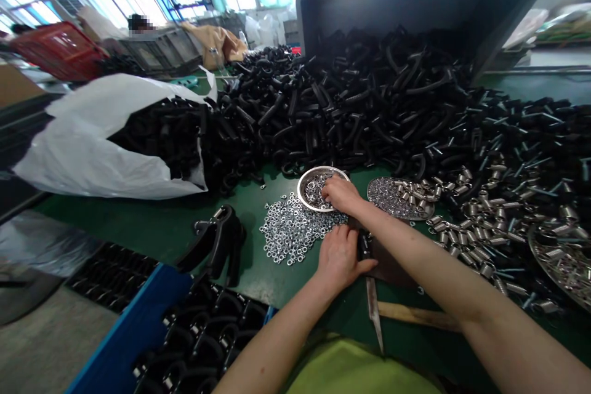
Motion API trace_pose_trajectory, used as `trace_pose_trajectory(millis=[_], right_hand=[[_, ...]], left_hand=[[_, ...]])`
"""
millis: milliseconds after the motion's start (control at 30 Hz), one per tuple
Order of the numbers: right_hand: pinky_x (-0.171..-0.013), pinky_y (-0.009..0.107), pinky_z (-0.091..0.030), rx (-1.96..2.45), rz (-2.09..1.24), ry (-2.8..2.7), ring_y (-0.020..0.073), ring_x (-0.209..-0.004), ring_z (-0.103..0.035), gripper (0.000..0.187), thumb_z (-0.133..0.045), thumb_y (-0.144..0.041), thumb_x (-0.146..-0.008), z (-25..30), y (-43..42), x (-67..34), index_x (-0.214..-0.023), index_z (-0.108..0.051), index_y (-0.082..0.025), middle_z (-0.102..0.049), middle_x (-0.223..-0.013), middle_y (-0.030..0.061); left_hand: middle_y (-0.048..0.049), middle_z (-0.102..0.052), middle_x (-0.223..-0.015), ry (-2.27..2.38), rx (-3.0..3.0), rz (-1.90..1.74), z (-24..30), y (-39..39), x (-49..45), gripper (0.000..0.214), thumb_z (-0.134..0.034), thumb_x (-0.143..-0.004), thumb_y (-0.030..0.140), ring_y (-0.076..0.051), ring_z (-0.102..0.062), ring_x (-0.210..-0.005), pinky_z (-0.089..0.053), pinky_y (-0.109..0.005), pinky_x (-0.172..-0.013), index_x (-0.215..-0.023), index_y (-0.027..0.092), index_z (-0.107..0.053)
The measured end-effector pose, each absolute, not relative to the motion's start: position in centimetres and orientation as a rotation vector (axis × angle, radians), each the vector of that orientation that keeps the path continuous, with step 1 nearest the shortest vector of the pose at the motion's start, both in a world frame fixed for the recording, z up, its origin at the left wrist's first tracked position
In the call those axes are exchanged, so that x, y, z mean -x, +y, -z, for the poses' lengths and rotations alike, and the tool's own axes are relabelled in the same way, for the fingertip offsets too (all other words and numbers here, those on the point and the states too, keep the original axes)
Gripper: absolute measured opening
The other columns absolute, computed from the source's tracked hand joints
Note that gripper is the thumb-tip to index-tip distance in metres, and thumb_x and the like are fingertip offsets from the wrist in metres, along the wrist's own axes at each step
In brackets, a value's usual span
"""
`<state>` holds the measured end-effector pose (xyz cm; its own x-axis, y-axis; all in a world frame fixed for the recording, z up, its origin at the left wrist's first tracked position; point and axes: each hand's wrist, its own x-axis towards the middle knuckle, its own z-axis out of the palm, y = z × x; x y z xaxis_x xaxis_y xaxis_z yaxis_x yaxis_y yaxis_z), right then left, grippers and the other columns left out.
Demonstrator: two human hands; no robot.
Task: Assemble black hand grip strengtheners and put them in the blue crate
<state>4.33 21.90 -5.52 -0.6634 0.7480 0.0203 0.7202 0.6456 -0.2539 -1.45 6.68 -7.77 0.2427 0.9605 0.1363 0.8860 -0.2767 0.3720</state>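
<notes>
A worker's right hand (336, 194) dips into a shallow steel bowl (300, 189) of small zinc-coloured washers (314, 192), fingers curled and touching the pile, though whether it has hold of any cannot be told. The left hand (339, 258) lies curved and part-closed beside a dark flat piece (390, 265), at the edge of a loose spill of washers (290, 228) on a green desk (152, 228); what it grips, if anything, cannot be told. A narrow steel blade (373, 314) points toward the worker, its long axis running near the desk's front, just beside a wooden handle (418, 317). Behind the bowl, a heap of black U-shaped fittings (351, 104) spreads from a tipped grey bin (415, 6) and a white plastic sack (92, 148). Silver coil inserts (489, 228) and a round tray (397, 198) crowd the right. Two black fittings (217, 240) rest left of the spill, near a blue crate (138, 320) at the desk's edge, which holds more. Another person's head (138, 23) shows far behind.
</notes>
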Motion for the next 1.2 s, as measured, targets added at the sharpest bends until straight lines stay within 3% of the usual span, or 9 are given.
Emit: trace_pose_trajectory(millis=[233, 333, 467, 667, 900, 1033, 1100, 1200], right_hand=[[-0.086, 0.034, -0.038, 1.221, -0.357, -2.71, 0.0236, -0.101, -0.051, 0.018, -0.05, -0.014, -0.084, 5.1, 22.0, -3.8, -0.092, -0.066, -0.012, -0.063, -0.1, 0.0147], [-0.083, 0.03, -0.04, 1.244, -0.4, -2.601, 0.0192, -0.094, -0.055, 0.019, -0.048, -0.016, -0.087, 4.0, 20.7, -5.0, -0.098, -0.062, -0.012, -0.064, -0.097, 0.0107], [-0.078, 0.024, -0.043, 1.212, -0.508, -2.516, 0.0132, -0.087, -0.058, 0.016, -0.048, -0.016, -0.088, 3.3, 17.1, -9.5, -0.091, -0.064, -0.016, -0.065, -0.092, 0.0044], [-0.078, 0.03, -0.043, 1.215, -0.663, -2.402, 0.0168, -0.084, -0.057, 0.015, -0.05, -0.011, -0.084, 5.1, 12.1, -14.8, -0.083, -0.064, -0.017, -0.065, -0.084, 0.0037], [-0.073, 0.031, -0.043, 1.111, -0.376, -2.584, 0.0194, -0.083, -0.051, 0.016, -0.047, -0.008, -0.082, 6.4, 11.1, -13.7, -0.089, -0.058, -0.016, -0.059, -0.082, 0.006], [-0.072, 0.034, -0.044, 0.966, -0.219, -2.687, 0.0204, -0.082, -0.049, 0.014, -0.047, -0.011, -0.083, 7.1, 10.3, -13.7, -0.09, -0.06, -0.015, -0.059, -0.082, 0.0075], [-0.076, 0.034, -0.045, 0.976, -0.243, -2.633, 0.0196, -0.087, -0.05, 0.019, -0.046, -0.012, -0.086, 7.4, 10.4, -14.5, -0.099, -0.06, -0.016, -0.061, -0.087, 0.0074], [-0.088, 0.039, -0.042, 1.002, -0.248, -2.615, 0.0221, -0.109, -0.046, 0.032, -0.056, -0.017, -0.082, 7.2, 11.4, -16.3, -0.114, -0.056, -0.019, -0.058, -0.112, 0.0097]], left_hand=[[-0.0065, -0.055, -0.102, 1.698, -2.26, -0.563, 8.1, 6.6, 1.9, 0.058, -0.073, -0.06, 0.051, -0.025, -0.05, -0.096, -0.044, -0.039, -0.08, -0.105, 0.021, -0.054], [-0.0064, -0.055, -0.102, 1.672, -2.242, -0.607, 8.2, 6.7, 1.8, 0.058, -0.075, -0.058, 0.05, -0.025, -0.05, -0.096, -0.044, -0.038, -0.08, -0.104, 0.02, -0.056], [-0.0066, -0.056, -0.102, 1.629, -2.24, -0.638, 8.3, 6.3, 2.0, 0.058, -0.076, -0.057, 0.048, -0.025, -0.049, -0.097, -0.043, -0.038, -0.081, -0.104, 0.02, -0.056], [-0.007, -0.057, -0.103, 1.548, -2.251, -0.628, 8.1, 6.2, 2.4, 0.059, -0.073, -0.061, 0.051, -0.025, -0.05, -0.098, -0.042, -0.038, -0.084, -0.109, 0.021, -0.055], [-0.007, -0.057, -0.103, 1.562, -2.256, -0.608, 8.0, 6.2, 2.3, 0.059, -0.074, -0.061, 0.05, -0.025, -0.05, -0.098, -0.042, -0.038, -0.084, -0.109, 0.021, -0.054], [-0.0061, -0.057, -0.098, 1.6, -2.255, -0.586, 7.9, 6.2, 2.0, 0.049, -0.074, -0.061, 0.047, -0.024, -0.051, -0.095, -0.043, -0.037, -0.082, -0.098, 0.019, -0.057], [-0.0057, -0.057, -0.097, 1.583, -2.263, -0.595, 7.8, 6.3, 2.2, 0.051, -0.074, -0.06, 0.046, -0.024, -0.051, -0.094, -0.043, -0.037, -0.082, -0.099, 0.019, -0.057], [-0.0053, -0.057, -0.099, 1.493, -2.298, -0.601, 7.6, 6.7, 2.7, 0.055, -0.075, -0.058, 0.045, -0.024, -0.051, -0.096, -0.042, -0.037, -0.083, -0.103, 0.02, -0.057]])
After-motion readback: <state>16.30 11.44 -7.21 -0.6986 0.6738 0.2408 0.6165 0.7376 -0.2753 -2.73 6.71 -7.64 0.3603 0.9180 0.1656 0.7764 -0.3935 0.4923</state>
